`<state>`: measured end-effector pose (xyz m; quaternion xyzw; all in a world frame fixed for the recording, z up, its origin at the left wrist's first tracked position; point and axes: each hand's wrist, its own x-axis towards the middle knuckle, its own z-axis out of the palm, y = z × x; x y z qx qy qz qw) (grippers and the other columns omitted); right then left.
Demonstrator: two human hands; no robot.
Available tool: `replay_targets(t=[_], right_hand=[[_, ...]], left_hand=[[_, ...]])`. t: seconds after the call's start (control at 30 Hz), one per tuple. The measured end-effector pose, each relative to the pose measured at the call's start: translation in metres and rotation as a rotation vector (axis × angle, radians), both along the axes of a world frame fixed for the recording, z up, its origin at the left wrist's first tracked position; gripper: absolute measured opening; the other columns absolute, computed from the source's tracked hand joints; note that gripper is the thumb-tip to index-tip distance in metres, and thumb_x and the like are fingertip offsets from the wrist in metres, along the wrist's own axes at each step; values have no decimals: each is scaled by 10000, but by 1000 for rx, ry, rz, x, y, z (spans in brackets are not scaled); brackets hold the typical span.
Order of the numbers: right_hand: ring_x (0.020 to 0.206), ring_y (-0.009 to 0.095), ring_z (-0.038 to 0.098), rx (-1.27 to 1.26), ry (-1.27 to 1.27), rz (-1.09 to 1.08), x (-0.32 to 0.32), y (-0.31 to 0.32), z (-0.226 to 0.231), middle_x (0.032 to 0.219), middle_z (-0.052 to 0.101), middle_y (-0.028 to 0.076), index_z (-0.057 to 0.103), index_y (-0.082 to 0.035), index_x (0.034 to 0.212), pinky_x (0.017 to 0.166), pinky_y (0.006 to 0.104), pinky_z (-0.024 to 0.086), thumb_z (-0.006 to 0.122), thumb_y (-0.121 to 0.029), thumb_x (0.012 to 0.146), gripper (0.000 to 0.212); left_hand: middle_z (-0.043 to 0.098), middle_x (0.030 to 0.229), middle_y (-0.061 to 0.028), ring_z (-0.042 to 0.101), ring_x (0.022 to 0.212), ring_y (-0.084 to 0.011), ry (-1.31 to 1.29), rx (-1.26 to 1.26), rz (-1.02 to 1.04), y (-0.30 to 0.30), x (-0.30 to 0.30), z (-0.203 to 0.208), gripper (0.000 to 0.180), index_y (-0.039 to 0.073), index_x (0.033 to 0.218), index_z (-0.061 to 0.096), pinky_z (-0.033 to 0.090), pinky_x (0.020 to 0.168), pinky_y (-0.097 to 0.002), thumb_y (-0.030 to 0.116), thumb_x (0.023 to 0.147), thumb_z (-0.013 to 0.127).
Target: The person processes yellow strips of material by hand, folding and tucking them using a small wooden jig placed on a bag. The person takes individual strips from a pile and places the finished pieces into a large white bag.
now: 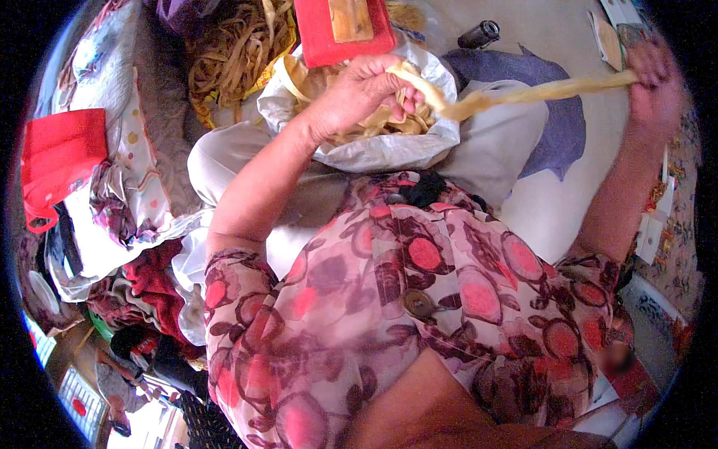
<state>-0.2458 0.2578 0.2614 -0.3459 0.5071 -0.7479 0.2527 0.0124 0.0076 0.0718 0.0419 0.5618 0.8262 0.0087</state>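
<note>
A long pale yellow strip (535, 96), perhaps fibre or cloth, runs sideways between my two hands, sagging and slightly twisted near the left one. My left hand (370, 88) pinches its left end above an opened white sack (389, 159). Far out to the right, my right hand (652, 84) is closed round the other end; its fingers are somewhat blurred. Inside the sack lie more strips (404, 126) of the same kind. Just beyond my left hand is a red flat piece (318, 46) with a wooden block (350, 19) on it.
A heap of tan strips (232, 63) lies on yellow sheeting at the far left. A dark cylindrical object (479, 34) rests on the floor beyond a grey-blue cloth (565, 120). At the left are a red bag (66, 157) and piled fabrics (161, 288). My legs flank the sack.
</note>
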Motion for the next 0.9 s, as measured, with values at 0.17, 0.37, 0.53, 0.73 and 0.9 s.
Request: replay_targets(t=[0.17, 0.37, 0.53, 0.73, 0.9], right_hand=[[521, 69, 362, 114, -240, -37, 71, -65, -89, 636, 395, -35, 492, -54, 829, 510, 204, 327, 457, -162, 912, 141], [772, 171, 575, 347, 1010, -327, 124, -120, -134, 896, 593, 74, 596, -12, 921, 682, 281, 462, 627, -62, 781, 152], [820, 280, 572, 248, 1110, -128, 152, -132, -165, 907, 564, 108, 596, -23, 903, 706, 348, 479, 643, -102, 733, 194], [840, 280, 566, 264, 967, 67, 180, -127, -189, 856, 576, 112, 612, -29, 903, 767, 361, 461, 657, -76, 727, 188], [741, 276, 559, 295, 715, 37, 187, -138, -181, 760, 555, 126, 574, -3, 860, 674, 347, 443, 601, -92, 808, 107]], left_hand=[[614, 734, -136, 599, 682, -267, 39, -1138, 125, -14, -4, -47, 146, 19, 880, 612, 488, 651, -367, 105, 824, 507], [614, 856, -163, 583, 805, -330, 231, -1258, 543, -8, -3, -36, 206, 10, 951, 604, 471, 744, -381, 135, 792, 566], [602, 923, -71, 579, 817, -158, -389, 170, -97, -9, 13, -39, 524, 50, 1080, 544, 464, 711, -275, 508, 897, 366], [572, 1030, -97, 573, 897, -171, -472, 406, 229, -11, 6, -27, 455, 18, 1158, 484, 478, 760, -282, 393, 907, 421], [573, 874, -58, 559, 776, -137, -426, 480, 322, -5, 5, -43, 180, 3, 977, 537, 465, 685, -279, 144, 867, 512]])
